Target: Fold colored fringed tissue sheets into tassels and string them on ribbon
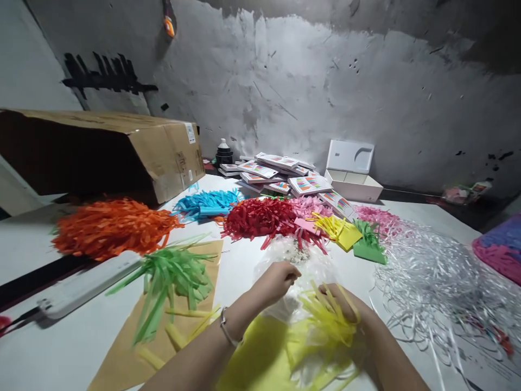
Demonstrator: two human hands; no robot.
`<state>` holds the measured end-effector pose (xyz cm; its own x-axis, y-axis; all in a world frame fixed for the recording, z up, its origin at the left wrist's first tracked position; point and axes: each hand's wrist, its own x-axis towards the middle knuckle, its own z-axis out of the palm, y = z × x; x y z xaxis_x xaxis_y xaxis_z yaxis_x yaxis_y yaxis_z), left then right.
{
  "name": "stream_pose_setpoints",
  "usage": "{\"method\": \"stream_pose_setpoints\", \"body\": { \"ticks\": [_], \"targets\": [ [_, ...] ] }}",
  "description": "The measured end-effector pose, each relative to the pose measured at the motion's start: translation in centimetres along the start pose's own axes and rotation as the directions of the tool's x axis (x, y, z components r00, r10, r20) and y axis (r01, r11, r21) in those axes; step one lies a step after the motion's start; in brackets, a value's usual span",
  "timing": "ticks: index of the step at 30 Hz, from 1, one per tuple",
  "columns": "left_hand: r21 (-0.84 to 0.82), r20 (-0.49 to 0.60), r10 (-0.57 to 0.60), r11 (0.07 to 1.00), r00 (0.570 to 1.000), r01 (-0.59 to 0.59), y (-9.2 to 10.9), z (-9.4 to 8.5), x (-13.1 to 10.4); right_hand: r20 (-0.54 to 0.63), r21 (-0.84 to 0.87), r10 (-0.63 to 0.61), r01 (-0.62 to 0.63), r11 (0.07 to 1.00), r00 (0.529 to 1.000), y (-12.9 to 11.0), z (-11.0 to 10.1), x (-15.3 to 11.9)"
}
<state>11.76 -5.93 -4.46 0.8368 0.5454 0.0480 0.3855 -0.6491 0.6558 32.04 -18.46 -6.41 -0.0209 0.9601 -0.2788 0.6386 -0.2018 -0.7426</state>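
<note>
A cardboard box [122,155] lies far left on the table [61,347], stacked packets [280,176] behind the paper-strip heaps [260,217].

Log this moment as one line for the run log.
left hand: pinching clear plastic bag | right hand: shut on yellow paper strips | nearby: green strips, red strips

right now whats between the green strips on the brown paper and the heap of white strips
In the head view, between the green strips and the white strips are both hands: the left hand pinching a clear plastic bag, the right hand among yellow strips.
</note>
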Motion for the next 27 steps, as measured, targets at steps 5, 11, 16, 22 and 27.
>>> {"method": "stream_pose_setpoints", "body": {
  "ticks": [5,11,16,22,27],
  "targets": [
    [0.051,0.068,-0.076,0.996,0.995,0.073,0.3,3.8,3.8,-0.044,0.112,-0.027,0.032,0.993,0.999,-0.1,0.1,-0.5],
    [-0.045,0.043,-0.128,0.991,0.991,0.13,0.0,3.9,4.1,-0.096,0.137,-0.038,0.051,0.989,0.995,0.1,0.7,-1.2],
    [-0.192,-0.005,-0.183,0.965,0.983,0.179,0.1,2.8,3.2,-0.13,0.094,-0.102,0.115,0.989,0.986,0.1,0.5,-1.3],
    [-0.541,-0.024,-0.251,0.817,0.968,0.198,2.0,1.6,0.9,-0.302,-0.019,-0.245,0.252,0.968,0.921,-2.4,-0.2,-1.9],
    [-0.815,-0.013,-0.259,0.563,0.966,0.14,4.2,0.4,-2.5,-0.422,-0.139,-0.397,0.374,0.917,0.815,-5.8,0.8,-3.5]
  ]
}}
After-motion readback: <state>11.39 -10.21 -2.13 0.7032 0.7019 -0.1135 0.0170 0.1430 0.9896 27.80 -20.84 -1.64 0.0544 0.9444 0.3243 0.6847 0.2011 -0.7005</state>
